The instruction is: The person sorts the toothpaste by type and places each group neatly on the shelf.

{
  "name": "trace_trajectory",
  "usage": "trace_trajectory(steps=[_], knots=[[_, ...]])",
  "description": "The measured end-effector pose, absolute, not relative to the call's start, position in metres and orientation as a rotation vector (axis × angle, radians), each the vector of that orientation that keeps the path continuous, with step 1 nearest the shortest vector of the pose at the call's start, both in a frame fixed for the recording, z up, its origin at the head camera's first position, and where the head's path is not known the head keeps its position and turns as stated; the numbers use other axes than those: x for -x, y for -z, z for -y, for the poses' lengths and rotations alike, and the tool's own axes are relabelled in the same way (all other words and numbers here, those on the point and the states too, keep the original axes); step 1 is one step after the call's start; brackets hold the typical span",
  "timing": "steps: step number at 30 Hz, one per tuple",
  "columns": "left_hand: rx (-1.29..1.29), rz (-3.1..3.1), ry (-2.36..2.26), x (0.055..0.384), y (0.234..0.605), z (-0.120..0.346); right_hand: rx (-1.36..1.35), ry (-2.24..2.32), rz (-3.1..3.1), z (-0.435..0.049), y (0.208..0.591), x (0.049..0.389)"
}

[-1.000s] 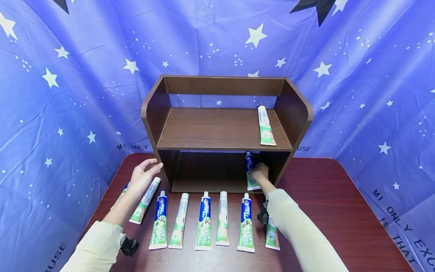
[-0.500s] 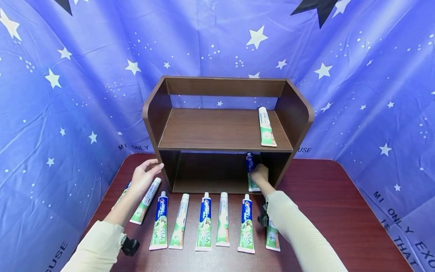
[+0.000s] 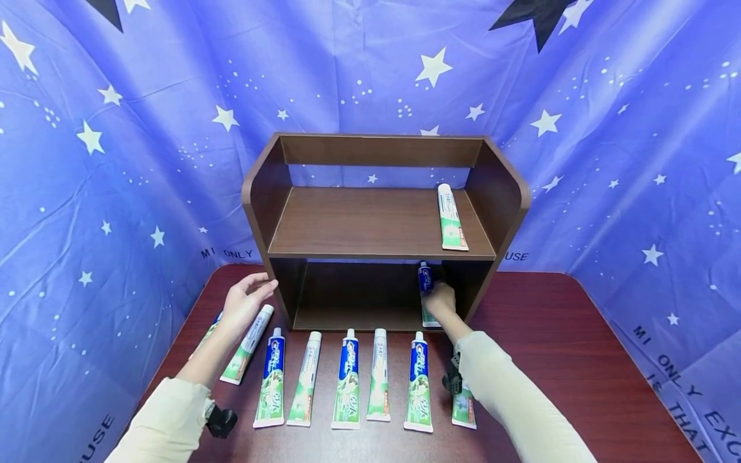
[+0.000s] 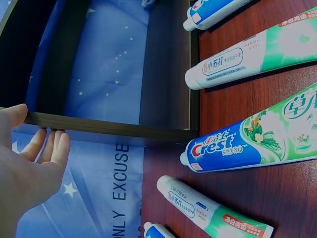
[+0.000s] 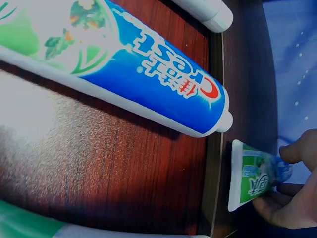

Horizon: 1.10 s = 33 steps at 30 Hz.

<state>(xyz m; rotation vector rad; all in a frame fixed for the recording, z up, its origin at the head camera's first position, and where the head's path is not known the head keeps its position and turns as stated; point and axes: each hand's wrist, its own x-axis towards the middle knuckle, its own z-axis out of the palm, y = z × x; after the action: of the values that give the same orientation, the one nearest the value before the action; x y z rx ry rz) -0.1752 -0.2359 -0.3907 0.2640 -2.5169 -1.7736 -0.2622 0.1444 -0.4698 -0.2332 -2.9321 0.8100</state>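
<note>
My right hand (image 3: 441, 301) reaches into the lower level of a brown wooden shelf (image 3: 353, 222). There it holds a blue-and-green toothpaste tube (image 3: 425, 278), thumb on one side and fingers on the other. The tube lies near the right wall, cap toward the back; in the right wrist view its flat green end (image 5: 252, 176) points to the front edge. My left hand (image 3: 246, 302) is at the shelf's left side panel (image 4: 109, 126), pinching its edge between thumb and fingertips. On the upper level, at the right, lies a white-and-green toothpaste tube (image 3: 451, 217).
In front of the shelf, several toothpaste tubes lie in a row on the red-brown table (image 3: 556, 360), blue Crest ones (image 3: 347, 382) alternating with white-and-green ones (image 3: 379, 379). One tube (image 3: 463, 405) is partly under the right forearm. A blue starry curtain (image 3: 370, 71) surrounds the table.
My right hand has shifted slightly over the tube, covering more of its middle. The left hand stays at the side panel. The head view has tilted a little.
</note>
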Motion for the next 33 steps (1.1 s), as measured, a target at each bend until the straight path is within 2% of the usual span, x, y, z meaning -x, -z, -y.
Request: trace_trajectory(steps=[6,19,26,33], knots=[[-0.270,2.495,1.790,0.175,0.394,0.237,0.133,-0.873,2.948,-0.143,0.461,0.244],[-0.257,2.487,1.803,0.176,0.390,0.236,-0.088,-0.937,2.903,-0.166,0.452,0.183],[-0.264,2.480,1.809,0.178,0.388,0.236,-0.071,-0.940,2.897,-0.188,0.453,0.149],[-0.261,2.510,1.794,0.175,0.389,0.237,0.015,-0.865,2.960,-0.203,0.470,0.126]])
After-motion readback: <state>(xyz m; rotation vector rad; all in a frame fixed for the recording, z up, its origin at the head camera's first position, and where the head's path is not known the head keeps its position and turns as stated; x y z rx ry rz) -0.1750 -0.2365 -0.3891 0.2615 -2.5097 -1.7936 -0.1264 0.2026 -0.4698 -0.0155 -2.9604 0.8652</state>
